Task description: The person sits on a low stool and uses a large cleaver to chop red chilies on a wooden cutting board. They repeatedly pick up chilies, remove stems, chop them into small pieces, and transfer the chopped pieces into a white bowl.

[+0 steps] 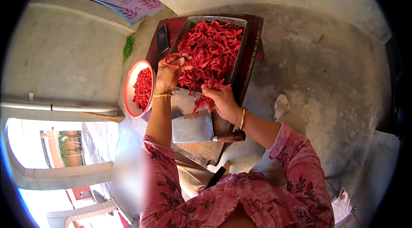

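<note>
Dried red chilies (212,41) are heaped in a rectangular tray (243,52) on a dark red table. My left hand (168,73) is over the tray's near left corner, fingers curled around a chili. Across from it, my right hand (224,102) grips a small bunch of chilies, their ends hanging toward the board. Just below lies a cleaver (193,128), blade to the left and wooden handle to the right, flat on a worn wooden cutting board (199,153). A white bowl with a pink rim (127,93) holds cut chili pieces (143,88) to the left.
A dark phone (162,39) rests on the table (151,54) left of the tray. Green stalks (128,48) and a straw broom (103,117) are by the left wall. Concrete floor (309,78) stretches to the right, and a doorway opens at the lower left.
</note>
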A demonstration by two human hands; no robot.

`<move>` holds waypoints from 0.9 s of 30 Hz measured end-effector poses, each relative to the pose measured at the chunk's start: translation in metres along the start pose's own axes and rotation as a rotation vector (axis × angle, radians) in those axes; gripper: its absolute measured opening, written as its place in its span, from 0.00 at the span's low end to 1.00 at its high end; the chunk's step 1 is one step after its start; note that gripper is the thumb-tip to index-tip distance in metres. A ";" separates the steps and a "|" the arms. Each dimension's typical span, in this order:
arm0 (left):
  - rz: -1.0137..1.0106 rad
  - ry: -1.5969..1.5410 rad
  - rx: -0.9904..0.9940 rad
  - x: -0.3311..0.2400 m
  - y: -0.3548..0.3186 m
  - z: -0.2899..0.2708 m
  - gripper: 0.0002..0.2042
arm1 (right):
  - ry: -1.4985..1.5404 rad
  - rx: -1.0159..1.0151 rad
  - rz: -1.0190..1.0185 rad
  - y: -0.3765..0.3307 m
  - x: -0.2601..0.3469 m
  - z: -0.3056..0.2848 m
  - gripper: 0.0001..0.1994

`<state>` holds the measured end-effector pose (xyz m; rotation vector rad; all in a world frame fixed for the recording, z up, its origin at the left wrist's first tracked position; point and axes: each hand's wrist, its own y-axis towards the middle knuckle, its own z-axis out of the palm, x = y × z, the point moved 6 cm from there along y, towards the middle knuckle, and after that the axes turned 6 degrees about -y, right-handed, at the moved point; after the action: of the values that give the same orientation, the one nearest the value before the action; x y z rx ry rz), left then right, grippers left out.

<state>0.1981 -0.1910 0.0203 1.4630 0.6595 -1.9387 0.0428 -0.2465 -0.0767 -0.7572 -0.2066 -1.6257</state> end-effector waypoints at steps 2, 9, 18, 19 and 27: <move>0.000 -0.032 -0.050 0.008 -0.027 -0.007 0.06 | 0.055 0.026 -0.012 0.002 0.001 0.000 0.09; -0.050 0.095 -0.109 0.039 -0.096 -0.014 0.08 | 0.109 0.132 0.039 0.004 -0.010 0.000 0.07; -0.060 0.181 0.027 0.046 -0.111 -0.013 0.10 | -0.006 0.090 0.083 0.008 -0.015 -0.003 0.05; -0.038 0.194 0.011 0.045 -0.111 -0.015 0.09 | -0.006 0.048 0.084 0.008 -0.015 -0.005 0.05; 0.025 -0.032 -0.168 0.038 -0.107 -0.048 0.09 | -0.186 0.015 0.017 0.003 -0.006 -0.002 0.05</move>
<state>0.1445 -0.0902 -0.0261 1.3289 0.7662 -1.8360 0.0455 -0.2428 -0.0825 -0.8965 -0.3440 -1.5360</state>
